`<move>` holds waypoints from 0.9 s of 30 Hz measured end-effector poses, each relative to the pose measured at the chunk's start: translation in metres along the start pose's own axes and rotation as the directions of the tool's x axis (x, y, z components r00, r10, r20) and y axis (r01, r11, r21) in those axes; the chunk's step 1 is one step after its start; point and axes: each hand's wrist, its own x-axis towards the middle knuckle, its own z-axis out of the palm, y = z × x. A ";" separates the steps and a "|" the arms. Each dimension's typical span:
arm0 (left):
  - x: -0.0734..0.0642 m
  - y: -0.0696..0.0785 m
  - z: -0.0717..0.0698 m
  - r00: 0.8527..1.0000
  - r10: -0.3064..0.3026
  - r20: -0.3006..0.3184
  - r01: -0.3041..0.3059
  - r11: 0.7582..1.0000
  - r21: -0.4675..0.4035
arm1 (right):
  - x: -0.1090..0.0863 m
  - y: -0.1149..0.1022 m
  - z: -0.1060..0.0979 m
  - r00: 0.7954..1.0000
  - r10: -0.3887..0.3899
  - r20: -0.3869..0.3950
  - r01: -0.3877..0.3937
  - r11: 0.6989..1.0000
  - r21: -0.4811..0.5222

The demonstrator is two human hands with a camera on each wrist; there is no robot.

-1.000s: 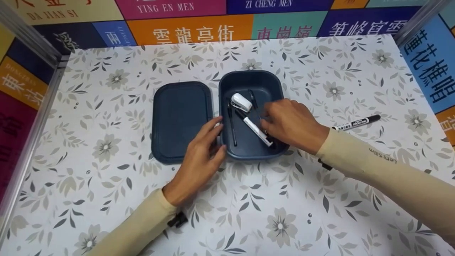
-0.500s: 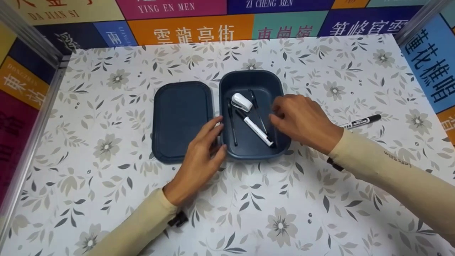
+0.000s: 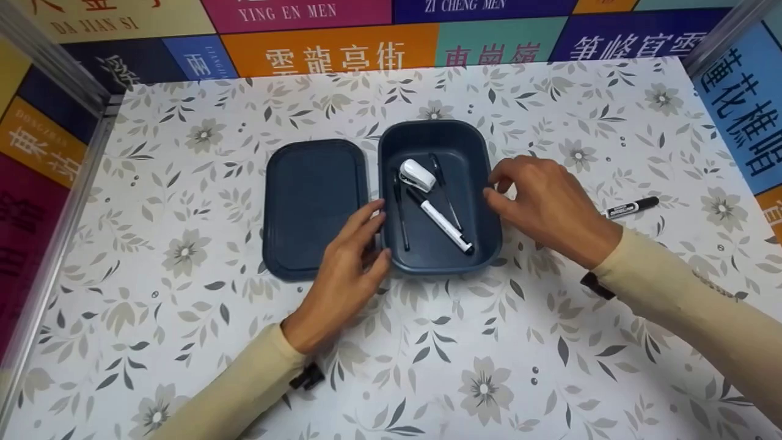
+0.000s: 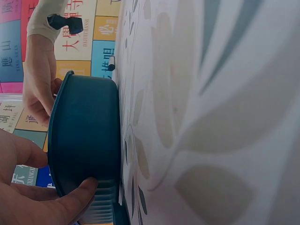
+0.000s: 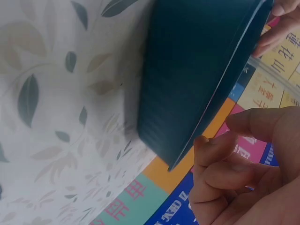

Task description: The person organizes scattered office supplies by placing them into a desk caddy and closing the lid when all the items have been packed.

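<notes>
Blue box (image 3: 435,137), left hand (image 3: 346,267) relaxed against it, right hand (image 3: 551,200) half-curled, seemingly empty

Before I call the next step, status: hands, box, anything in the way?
Left hand touching the box; right hand near its rim, holding nothing. Box open: two pens, marker, white item inside. Nothing blocking the opening; lid left, loose marker right.

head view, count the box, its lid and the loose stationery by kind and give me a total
Dark blue rounded rectangular box: 1
Dark blue flat rectangular lid: 1
Small white rounded stapler-like item: 1
White cylindrical markers with black caps: 2
Slim black pens: 2
Total: 7
</notes>
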 end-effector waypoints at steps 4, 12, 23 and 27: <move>0.000 0.000 0.000 1.000 0.002 0.000 -0.002 1.000 -0.002 | -0.004 0.007 -0.005 1.000 0.022 -0.016 -0.022 1.000 -0.003; -0.001 -0.001 0.001 1.000 0.010 -0.003 -0.011 1.000 -0.011 | -0.013 0.023 -0.008 0.998 0.061 -0.002 -0.061 0.998 0.000; -0.001 0.000 0.000 1.000 0.009 -0.007 -0.009 1.000 -0.001 | -0.028 0.052 -0.012 0.996 0.089 0.018 -0.089 0.996 -0.003; 0.000 -0.001 0.000 1.000 0.006 -0.004 -0.006 1.000 0.003 | -0.032 0.062 -0.014 0.992 0.122 0.030 -0.121 0.993 -0.011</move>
